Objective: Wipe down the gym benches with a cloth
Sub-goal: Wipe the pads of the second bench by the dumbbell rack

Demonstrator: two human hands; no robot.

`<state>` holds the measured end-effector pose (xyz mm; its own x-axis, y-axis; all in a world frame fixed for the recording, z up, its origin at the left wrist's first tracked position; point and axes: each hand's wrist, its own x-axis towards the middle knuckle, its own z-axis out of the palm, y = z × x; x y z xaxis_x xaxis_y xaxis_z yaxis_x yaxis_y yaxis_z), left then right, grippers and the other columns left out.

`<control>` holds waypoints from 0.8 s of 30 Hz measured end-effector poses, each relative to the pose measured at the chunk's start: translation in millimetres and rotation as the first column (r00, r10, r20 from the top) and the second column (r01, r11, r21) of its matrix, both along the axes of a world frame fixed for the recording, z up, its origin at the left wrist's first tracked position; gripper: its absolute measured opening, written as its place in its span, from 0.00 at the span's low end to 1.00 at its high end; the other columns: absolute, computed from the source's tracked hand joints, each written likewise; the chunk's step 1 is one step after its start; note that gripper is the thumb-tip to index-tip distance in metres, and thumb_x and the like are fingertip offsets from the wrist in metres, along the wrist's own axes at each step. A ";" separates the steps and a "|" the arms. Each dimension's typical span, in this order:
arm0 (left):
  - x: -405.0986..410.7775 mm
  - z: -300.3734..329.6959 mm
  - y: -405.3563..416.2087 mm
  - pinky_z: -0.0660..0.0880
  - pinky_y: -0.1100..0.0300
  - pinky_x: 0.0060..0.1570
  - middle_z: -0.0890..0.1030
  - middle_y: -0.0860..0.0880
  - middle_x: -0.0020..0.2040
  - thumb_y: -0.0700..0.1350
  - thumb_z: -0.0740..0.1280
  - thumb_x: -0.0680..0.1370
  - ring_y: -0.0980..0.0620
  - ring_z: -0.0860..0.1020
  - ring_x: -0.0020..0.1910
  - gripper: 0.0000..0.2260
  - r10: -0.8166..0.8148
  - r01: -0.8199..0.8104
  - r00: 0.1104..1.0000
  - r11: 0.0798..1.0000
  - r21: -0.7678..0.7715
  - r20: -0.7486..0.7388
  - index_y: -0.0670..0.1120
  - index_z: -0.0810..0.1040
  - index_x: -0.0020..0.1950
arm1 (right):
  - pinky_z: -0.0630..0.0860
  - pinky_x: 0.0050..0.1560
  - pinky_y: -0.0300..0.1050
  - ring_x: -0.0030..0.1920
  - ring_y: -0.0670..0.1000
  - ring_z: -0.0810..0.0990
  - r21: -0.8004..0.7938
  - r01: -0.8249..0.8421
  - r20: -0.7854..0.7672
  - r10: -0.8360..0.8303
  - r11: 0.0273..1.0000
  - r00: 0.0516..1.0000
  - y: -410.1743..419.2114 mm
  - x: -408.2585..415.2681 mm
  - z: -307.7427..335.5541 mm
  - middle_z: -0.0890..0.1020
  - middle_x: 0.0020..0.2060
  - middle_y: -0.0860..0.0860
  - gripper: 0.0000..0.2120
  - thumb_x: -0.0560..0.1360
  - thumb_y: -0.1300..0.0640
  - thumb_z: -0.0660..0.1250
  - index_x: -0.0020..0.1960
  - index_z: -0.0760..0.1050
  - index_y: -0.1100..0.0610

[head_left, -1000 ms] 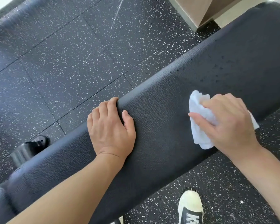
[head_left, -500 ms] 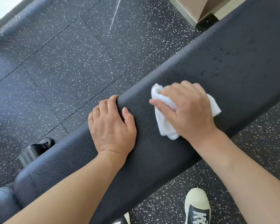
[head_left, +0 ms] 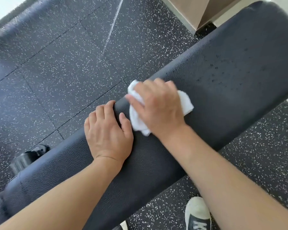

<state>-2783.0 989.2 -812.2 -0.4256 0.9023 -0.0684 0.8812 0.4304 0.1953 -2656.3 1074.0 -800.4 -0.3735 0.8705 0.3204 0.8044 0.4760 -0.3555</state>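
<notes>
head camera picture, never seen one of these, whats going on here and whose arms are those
There is no machine here. The camera sits on a person's head and looks forward and down, so the two bare arms coming in from the bottom are the wearer's own.

The long black padded thing running across the picture is a gym bench. The left hand rests on it, fingers hooked over its far edge, holding nothing. The right hand presses a crumpled white cloth onto the pad, close beside the left thumb. Further along, toward the upper right, small dark droplets speckle the pad.

Below the bench is speckled rubber floor, and the wearer's white shoe shows at the bottom edge.
</notes>
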 end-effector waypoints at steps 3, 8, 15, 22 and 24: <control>-0.1 0.2 0.4 0.64 0.45 0.68 0.78 0.45 0.63 0.55 0.53 0.81 0.40 0.73 0.62 0.24 0.006 -0.006 1.000 1.000 0.013 0.011 0.47 0.73 0.72 | 0.69 0.40 0.54 0.38 0.58 0.76 0.034 -0.104 -0.029 0.105 0.994 0.994 -21.4 5.5 -3.0 0.79 0.36 0.52 0.14 0.81 0.46 0.69 0.47 0.82 0.57; -0.6 1.2 -0.3 0.65 0.43 0.68 0.78 0.44 0.63 0.55 0.54 0.82 0.40 0.73 0.61 0.23 -0.005 0.005 1.000 1.000 0.010 0.005 0.46 0.73 0.72 | 0.68 0.39 0.53 0.36 0.56 0.73 0.091 -0.119 0.007 0.119 0.989 0.993 -34.5 105.8 -11.1 0.78 0.37 0.50 0.16 0.84 0.47 0.66 0.46 0.80 0.57; -1.5 1.5 -1.0 0.65 0.42 0.70 0.78 0.43 0.64 0.55 0.54 0.82 0.38 0.73 0.62 0.24 -0.002 0.002 1.000 1.000 0.004 0.017 0.45 0.72 0.73 | 0.63 0.39 0.51 0.35 0.58 0.70 0.027 0.289 0.051 -0.290 0.957 0.956 -7.9 118.3 -6.5 0.73 0.32 0.51 0.16 0.82 0.49 0.65 0.39 0.72 0.56; -1.3 2.8 -1.0 0.65 0.41 0.71 0.78 0.42 0.65 0.56 0.52 0.82 0.38 0.73 0.64 0.25 -0.012 0.012 0.999 1.000 -0.010 0.030 0.46 0.72 0.74 | 0.67 0.42 0.54 0.40 0.58 0.77 -0.013 0.065 0.010 -0.065 0.998 0.998 -16.9 -13.5 3.1 0.80 0.37 0.50 0.10 0.79 0.49 0.68 0.44 0.78 0.55; -0.5 5.5 -1.8 0.65 0.40 0.71 0.77 0.42 0.66 0.55 0.50 0.82 0.38 0.73 0.65 0.25 -0.027 0.028 0.999 0.999 -0.033 0.026 0.46 0.70 0.75 | 0.66 0.42 0.53 0.40 0.58 0.78 -0.002 0.015 0.010 -0.015 1.000 1.000 -20.4 -13.7 4.3 0.80 0.37 0.50 0.10 0.79 0.49 0.68 0.46 0.79 0.55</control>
<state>-2783.5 987.4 -806.6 -0.3981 0.9108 -0.1090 0.8880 0.4125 0.2035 -2670.0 1053.6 -796.1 -0.3633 0.8769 0.3148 0.8151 0.4628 -0.3484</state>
